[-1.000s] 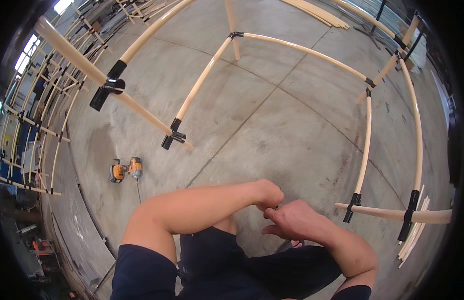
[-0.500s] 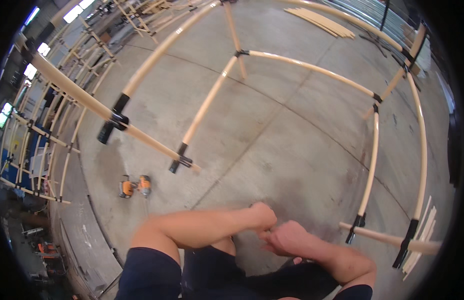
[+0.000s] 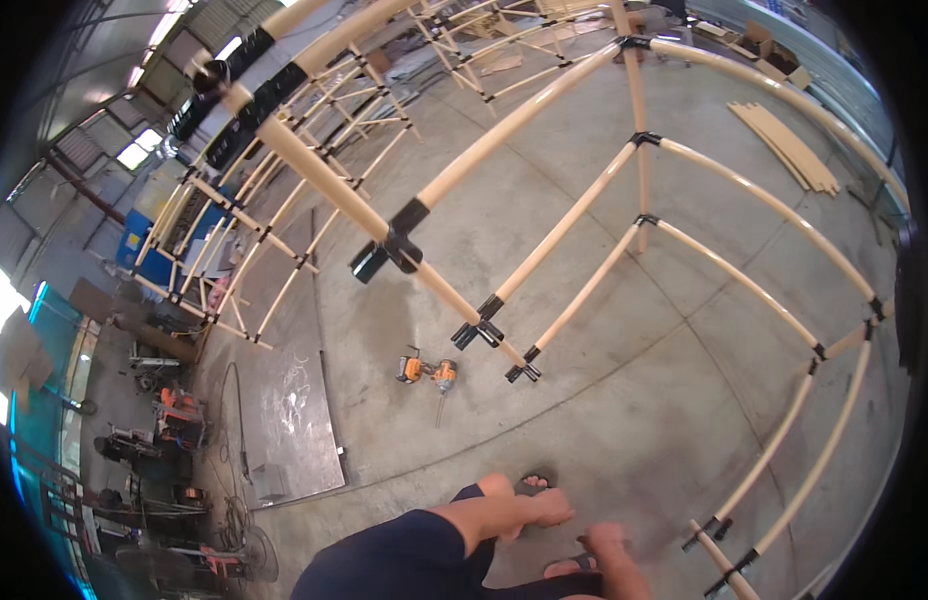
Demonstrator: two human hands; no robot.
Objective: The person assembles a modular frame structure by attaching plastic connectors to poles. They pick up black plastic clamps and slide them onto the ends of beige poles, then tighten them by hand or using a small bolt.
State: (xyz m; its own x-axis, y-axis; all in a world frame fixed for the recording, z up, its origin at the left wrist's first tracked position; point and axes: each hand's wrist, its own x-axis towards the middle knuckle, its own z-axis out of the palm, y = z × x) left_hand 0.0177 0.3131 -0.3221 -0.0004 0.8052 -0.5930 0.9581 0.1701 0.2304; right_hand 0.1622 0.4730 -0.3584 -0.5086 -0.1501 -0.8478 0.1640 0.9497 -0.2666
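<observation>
Low in the view, hands: the left hand (image 3: 552, 508) reaches in over the floor, its fingers curled; the right hand (image 3: 609, 545) is just beside it, knuckles upward and blurred; a narrow gap shows between the two
Grip: whether the fingers of either hand are pressed together on something small cannot be told, since the knuckles hide the palms and the picture is soft there
Feet: one dark open-toed sandal (image 3: 537, 478) shows just behind the left hand; a second lies close beside the right hand, partly covered
Pipe frame: the large open frame of glossy tan pipes and black joints (image 3: 522, 125) stands in front of the person, well apart from the left hand; its lower-right corner, a short tan pipe with black joints (image 3: 722, 558), is near the right hand; an upright at the left carries black joints with open ends
Drill: an orange-and-black cordless power drill (image 3: 443, 375) with a long thin bit lies on the grey concrete floor (image 3: 624, 400), between the hands and the frame's left upright
Left side: a flat grey metal sheet (image 3: 294, 420) lies on the floor; further frames of tan pipe (image 3: 247, 222) stand beyond it
Far right: a bundle of tan strips (image 3: 784, 145) lies on the floor, below open brown cardboard boxes (image 3: 774, 50)
</observation>
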